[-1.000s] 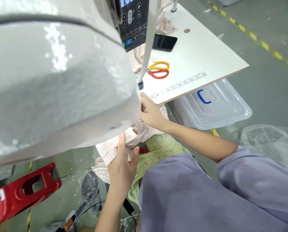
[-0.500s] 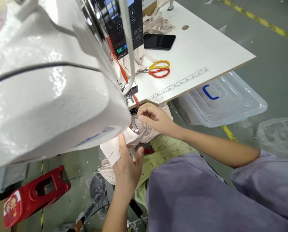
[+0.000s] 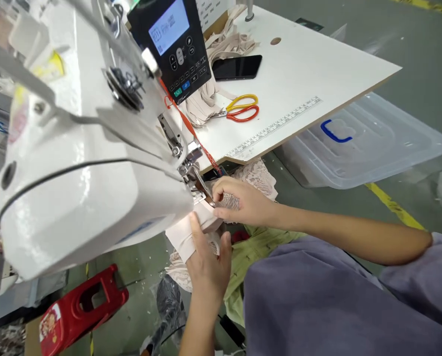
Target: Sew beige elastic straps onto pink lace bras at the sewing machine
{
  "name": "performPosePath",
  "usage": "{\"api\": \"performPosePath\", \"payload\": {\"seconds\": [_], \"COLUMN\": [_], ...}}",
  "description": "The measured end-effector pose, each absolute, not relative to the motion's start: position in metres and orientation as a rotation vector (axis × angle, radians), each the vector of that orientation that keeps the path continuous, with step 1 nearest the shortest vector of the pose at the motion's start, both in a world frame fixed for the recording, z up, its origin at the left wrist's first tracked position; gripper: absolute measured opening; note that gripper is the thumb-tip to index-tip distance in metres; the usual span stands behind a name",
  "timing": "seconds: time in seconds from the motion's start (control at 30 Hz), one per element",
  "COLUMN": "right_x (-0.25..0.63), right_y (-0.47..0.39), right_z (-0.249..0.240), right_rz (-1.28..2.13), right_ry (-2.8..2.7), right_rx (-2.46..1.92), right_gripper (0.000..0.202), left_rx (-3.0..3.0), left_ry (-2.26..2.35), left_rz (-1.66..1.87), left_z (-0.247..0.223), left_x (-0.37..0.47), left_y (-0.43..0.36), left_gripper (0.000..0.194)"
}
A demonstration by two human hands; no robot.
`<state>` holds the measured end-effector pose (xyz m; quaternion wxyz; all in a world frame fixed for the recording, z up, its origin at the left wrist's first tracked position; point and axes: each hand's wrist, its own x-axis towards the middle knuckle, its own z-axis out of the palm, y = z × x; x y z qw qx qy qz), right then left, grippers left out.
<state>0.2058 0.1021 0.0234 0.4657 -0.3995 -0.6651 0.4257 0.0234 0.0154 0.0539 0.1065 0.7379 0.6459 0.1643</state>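
A pale pink fabric piece (image 3: 179, 236) lies under the head of a white sewing machine (image 3: 83, 202). My left hand (image 3: 209, 264) rests on this fabric, index finger stretched forward and thumb spread apart. Patterned lace fabric (image 3: 256, 178) of the same tone hangs beyond and below the work. At the curved metal guide (image 3: 205, 190) beside the needle area, my right hand (image 3: 245, 201) has its fingers curled and thumb close to them, on the lace. Its fingertips are partly hidden. An orange-red ribbon (image 3: 189, 126) runs down toward the guide.
On the white table (image 3: 298, 74) lie yellow-and-red scissors (image 3: 242, 108), a black phone (image 3: 237, 67) and beige strips (image 3: 202, 106). A control panel (image 3: 172, 47) stands behind. A lidded clear box (image 3: 384, 138) is below the table edge; a red plastic stool (image 3: 83, 306) stands lower left.
The camera view has shifted, showing more of the machine and its panel. My right thumb has come down closer to the metal guide. My left hand stays on the fabric.
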Motion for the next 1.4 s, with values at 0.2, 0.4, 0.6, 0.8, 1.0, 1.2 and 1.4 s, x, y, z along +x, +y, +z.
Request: {"api": "performPosePath", "payload": {"seconds": [0.2, 0.4, 0.6, 0.8, 1.0, 1.2, 1.4], "right_x": [0.208, 0.205, 0.228, 0.259, 0.261, 0.258, 0.256], "right_y": [0.098, 0.088, 0.06, 0.046, 0.047, 0.044, 0.043], "right_z": [0.027, 0.034, 0.032, 0.041, 0.049, 0.05, 0.039], "right_rz": [1.04, 0.987, 1.199, 1.481, 1.342, 0.885, 0.216], "right_ry": [-1.626, -1.653, -1.6, -1.398, -1.724, -2.164, -2.294], "right_rx": [-1.046, -1.122, -1.11, -1.066, -0.901, -0.826, -0.761], "right_gripper": [0.024, 0.027, 0.026, 0.025, 0.019, 0.016, 0.018], "left_rx": [2.096, 2.042, 2.116, 1.808, 2.18, 2.277, 2.774], "left_ry": [1.936, 1.913, 1.574, 1.186, 1.231, 1.053, 0.907], "left_rz": [0.479, 0.458, 0.49, 0.673, 0.828, 0.698, 1.16], "left_z": [0.053, 0.047, 0.038, 0.05, 0.074, 0.07, 0.047], "left_x": [0.024, 0.036, 0.069, 0.054, 0.04, 0.036, 0.027], "left_y": [0.014, 0.004, -0.035, -0.042, -0.001, 0.023, 0.019], "left_gripper": [0.094, 0.091, 0.093, 0.063, 0.061, 0.028, 0.018]}}
